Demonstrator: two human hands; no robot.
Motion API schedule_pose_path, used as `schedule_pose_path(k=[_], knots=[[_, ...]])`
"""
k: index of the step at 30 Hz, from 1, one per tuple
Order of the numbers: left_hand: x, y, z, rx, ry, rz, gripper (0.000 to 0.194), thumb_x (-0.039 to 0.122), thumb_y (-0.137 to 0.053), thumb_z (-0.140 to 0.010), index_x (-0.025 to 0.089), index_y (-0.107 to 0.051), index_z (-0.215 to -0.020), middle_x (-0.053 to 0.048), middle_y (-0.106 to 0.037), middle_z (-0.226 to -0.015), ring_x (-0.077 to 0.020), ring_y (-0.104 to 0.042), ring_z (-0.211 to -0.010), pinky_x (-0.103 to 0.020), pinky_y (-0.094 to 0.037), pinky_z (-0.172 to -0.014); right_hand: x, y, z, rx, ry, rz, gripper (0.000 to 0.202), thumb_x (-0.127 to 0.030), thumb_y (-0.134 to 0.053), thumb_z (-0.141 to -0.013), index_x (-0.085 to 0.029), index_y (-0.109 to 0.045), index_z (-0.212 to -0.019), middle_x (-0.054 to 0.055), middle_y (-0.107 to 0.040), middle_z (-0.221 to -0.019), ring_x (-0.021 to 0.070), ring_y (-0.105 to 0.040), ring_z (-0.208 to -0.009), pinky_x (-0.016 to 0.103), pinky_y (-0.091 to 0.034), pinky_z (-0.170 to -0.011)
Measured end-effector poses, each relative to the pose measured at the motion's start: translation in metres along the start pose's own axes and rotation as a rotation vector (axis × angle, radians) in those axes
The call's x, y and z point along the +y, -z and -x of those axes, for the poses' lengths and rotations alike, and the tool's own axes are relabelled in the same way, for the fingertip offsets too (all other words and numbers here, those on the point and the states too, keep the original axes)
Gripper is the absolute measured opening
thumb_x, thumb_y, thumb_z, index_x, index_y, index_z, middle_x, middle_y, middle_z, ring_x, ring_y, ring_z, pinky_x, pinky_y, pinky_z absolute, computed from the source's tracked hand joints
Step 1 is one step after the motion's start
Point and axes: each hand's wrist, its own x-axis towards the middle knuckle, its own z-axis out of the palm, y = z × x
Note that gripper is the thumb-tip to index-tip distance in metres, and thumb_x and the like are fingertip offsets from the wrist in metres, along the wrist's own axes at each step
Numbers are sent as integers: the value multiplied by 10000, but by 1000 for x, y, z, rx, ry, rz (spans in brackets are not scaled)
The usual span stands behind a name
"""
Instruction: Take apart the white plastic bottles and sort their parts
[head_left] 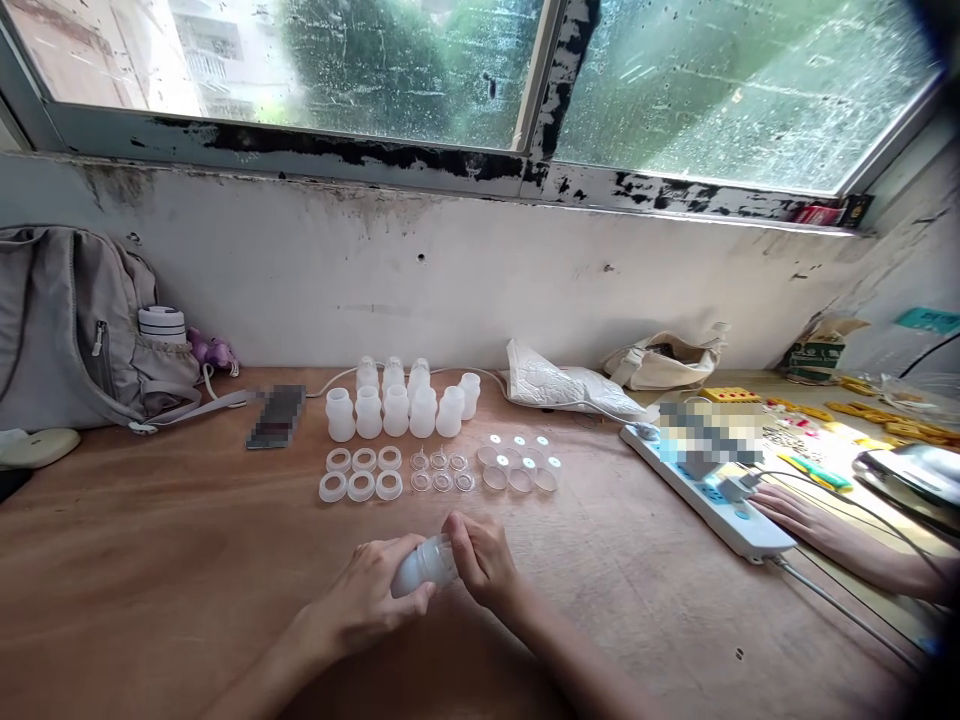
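Observation:
My left hand is wrapped round a small translucent plastic bottle, tilted with its clear end to the right. At that clear end, my right hand is closed, its thumb and fingers pressed against the top; whether a separate small part sits between them is hidden. Beyond my hands stand several white translucent bottles in rows. In front of these lie several white plastic rings, several thin clear ring-shaped parts with stems, and several clear round discs with white tabs.
A white power strip with cables runs along the right, beside another person's hand. A phone lies to the left, near a grey backpack. Against the wall are a white plastic package and a beige bag.

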Motion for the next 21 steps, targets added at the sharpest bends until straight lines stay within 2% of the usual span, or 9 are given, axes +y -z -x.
schedule_pose_path(k=[7,12,17,21], knots=[[1,1,-1,-86,12,205,260,410,-448,-772,166,-536,-777,21,-534,-684,-129,-481,-635,-212,-336,-578,7,5,0,-10,191,31,356,-220,-226,-870,-183,-407,-564,11,-445,-480,107,-390,-421,242,-300,-459],[-5,-4,-5,-158,6,476,317,441,-448,-760,141,-548,-782,15,-522,-664,-115,-457,-601,-203,-333,-537,7,9,1,-73,155,18,428,-285,-161,-892,-189,-438,-581,28,-477,-504,118,-409,-435,252,-334,-478],[-9,-8,-7,-344,171,797,322,439,-446,-736,155,-542,-853,8,-539,-629,-116,-487,-499,-215,-348,-455,7,9,3,-143,90,44,515,-369,-84,-886,-199,-486,-612,60,-517,-545,148,-451,-480,287,-363,-525],[-12,-6,-3,-464,257,977,351,453,-395,-748,157,-567,-825,-16,-577,-659,-108,-481,-446,-229,-337,-427,4,8,4,-126,196,1,504,-343,-101,-876,-188,-510,-629,63,-532,-539,147,-441,-461,289,-357,-514]])
